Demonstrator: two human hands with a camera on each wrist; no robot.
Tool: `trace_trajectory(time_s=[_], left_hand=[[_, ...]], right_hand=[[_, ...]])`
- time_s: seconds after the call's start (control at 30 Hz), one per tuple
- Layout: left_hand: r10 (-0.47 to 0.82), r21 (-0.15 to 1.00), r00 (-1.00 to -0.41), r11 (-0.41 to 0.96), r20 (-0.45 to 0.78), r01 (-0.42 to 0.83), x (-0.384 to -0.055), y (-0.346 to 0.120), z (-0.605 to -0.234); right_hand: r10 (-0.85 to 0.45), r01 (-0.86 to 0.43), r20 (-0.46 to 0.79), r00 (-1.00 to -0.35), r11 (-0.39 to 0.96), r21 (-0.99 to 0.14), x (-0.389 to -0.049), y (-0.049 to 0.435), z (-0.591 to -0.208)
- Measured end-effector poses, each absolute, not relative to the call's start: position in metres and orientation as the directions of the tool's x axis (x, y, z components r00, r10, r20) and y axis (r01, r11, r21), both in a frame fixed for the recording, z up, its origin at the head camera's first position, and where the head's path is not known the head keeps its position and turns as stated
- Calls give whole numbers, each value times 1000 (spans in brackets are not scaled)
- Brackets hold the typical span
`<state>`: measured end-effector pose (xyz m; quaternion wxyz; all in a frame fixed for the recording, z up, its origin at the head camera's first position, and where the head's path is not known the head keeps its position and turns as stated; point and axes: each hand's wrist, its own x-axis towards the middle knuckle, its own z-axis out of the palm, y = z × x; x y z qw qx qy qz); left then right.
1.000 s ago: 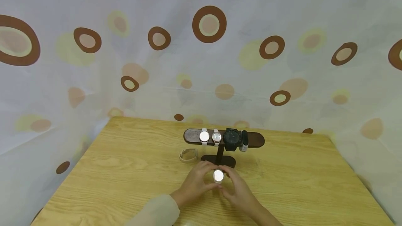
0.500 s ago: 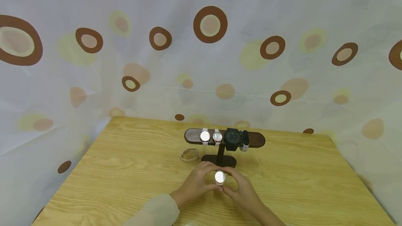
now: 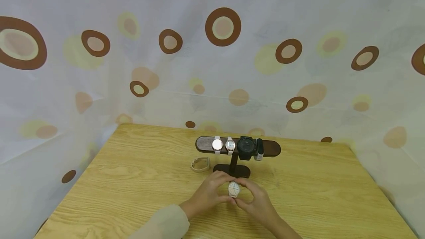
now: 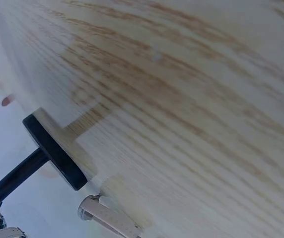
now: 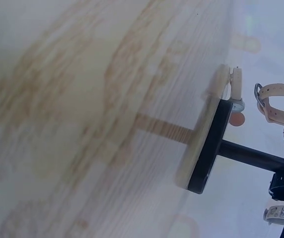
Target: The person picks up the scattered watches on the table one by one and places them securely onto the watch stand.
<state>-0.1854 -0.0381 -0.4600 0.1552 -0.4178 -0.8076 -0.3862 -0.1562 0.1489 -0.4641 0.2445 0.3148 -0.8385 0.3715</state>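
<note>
The pale watch is up at 6 o'clock from the dark watch stand, and both my grips are clamped on it. My left grip comes in from 9 o'clock and my right grip from 4 o'clock, each pinching with forefinger and thumb above and below the dial. Compared with a second ago, the white glare has left that dial and I can make out its hands; my grips have hardly moved.

At 10 o'clock from my watch, the loose watch lies on the desk, as it did before. Along the stand's bar I count, from 9 o'clock to 3, a bright-faced watch, a rose-rimmed watch, a black watch and a fitness band, all unchanged.

My right wrist view shows what the head view hides: at 2 o'clock the strap of my watch hangs in a loop, with a metal buckle. My left wrist view, at 7 o'clock, shows the loose watch's band side-on, just beside the stand's base.
</note>
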Motion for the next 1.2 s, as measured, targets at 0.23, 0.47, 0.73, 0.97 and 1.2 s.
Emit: trace_trajectory(time_s=[0.23,0.47,0.73,0.97,1.2], left_hand=[[570,464,-576,346,586,815,-187,-37,-455],[589,434,-554,349,588,831,-187,-36,-452],[564,402,-568,401,599,823,-188,-38,-450],[495,342,-578,488,649,803,-196,-52,-458],[452,199,-491,552,745,810,-209,-69,-462]], right_hand=[[-341,-727,673,-656,524,-443,-153,149,-458],[-325,-727,688,-649,532,-434,-153,151,-459],[-281,-674,659,-698,566,-474,-153,155,-461],[-228,-628,651,-724,608,-486,-154,162,-461],[-182,-603,650,-738,609,-515,-154,174,-458]])
